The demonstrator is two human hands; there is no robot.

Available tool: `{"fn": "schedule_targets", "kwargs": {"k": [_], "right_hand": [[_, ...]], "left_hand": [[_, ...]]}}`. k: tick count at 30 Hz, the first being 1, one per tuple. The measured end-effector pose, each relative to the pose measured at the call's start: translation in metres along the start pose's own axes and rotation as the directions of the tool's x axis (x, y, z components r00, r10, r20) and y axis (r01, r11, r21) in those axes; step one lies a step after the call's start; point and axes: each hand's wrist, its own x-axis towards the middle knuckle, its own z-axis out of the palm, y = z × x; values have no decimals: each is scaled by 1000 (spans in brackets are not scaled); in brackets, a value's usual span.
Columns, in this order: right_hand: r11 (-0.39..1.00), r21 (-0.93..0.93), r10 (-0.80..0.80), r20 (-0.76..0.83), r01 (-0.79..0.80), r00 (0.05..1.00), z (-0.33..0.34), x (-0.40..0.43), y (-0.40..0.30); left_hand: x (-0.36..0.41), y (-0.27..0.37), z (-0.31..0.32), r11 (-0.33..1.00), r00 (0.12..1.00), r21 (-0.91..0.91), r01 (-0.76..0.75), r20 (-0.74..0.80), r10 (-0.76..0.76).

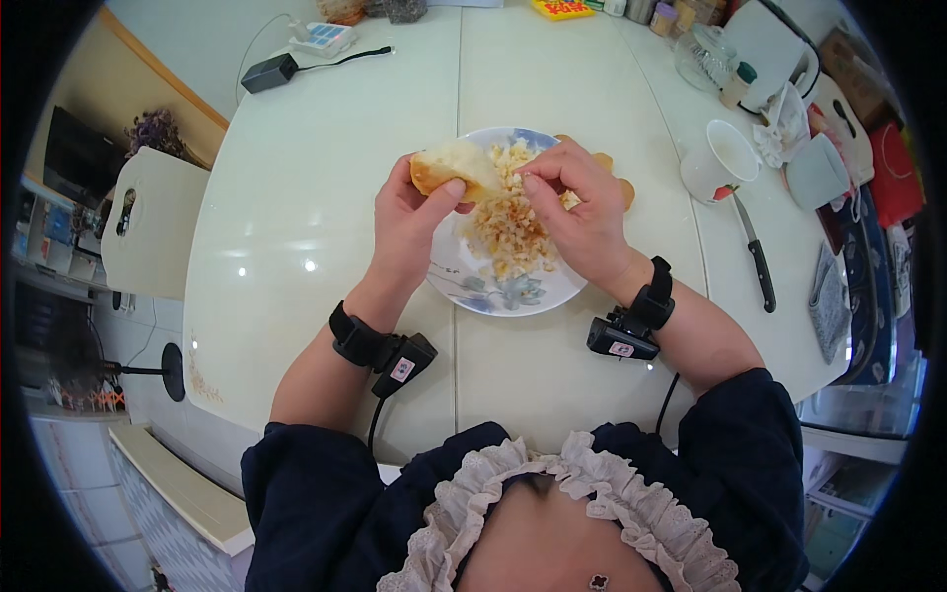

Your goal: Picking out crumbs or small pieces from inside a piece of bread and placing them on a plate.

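Observation:
My left hand (418, 207) holds a piece of bread (453, 169) with a golden crust and a pale crumb, over the upper left of a round plate. Facing it, my right hand (581, 207) has its thumb and forefinger pinched around a small bread crumb (521, 175). Beneath both hands, the white plate (481, 300) with a blue floral pattern bears a heap of small torn bread crumbs (510, 233). Several round brown things (627, 194) show partly behind my right hand, at the plate's right edge. Each wrist wears a black strapped device.
A white cup (718, 166) stands to the right, with a black-handled knife (758, 259) beside it. Further right are a pale mug (817, 174), crumpled tissue (783, 126) and a folded grey cloth (828, 303). A glass jar (703, 55) stands at the back right, a black power adapter (270, 72) at the back left.

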Motion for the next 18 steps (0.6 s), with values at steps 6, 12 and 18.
{"fn": "schedule_targets", "kwargs": {"k": [6,12,18], "right_hand": [[999,-28,-19,38,20,999,-3,-1,2],[1000,-23,-5,41,6,999,-2,-1,0],[999,-47,-13,65,16,998,-1,-2,-1]], "left_hand": [[1,0,-2,998,999,-44,33,1,-33],[1,0,-1,998,1000,-64,28,-2,-28],[1,-1,-3,999,999,-21,33,17,-33]]}}
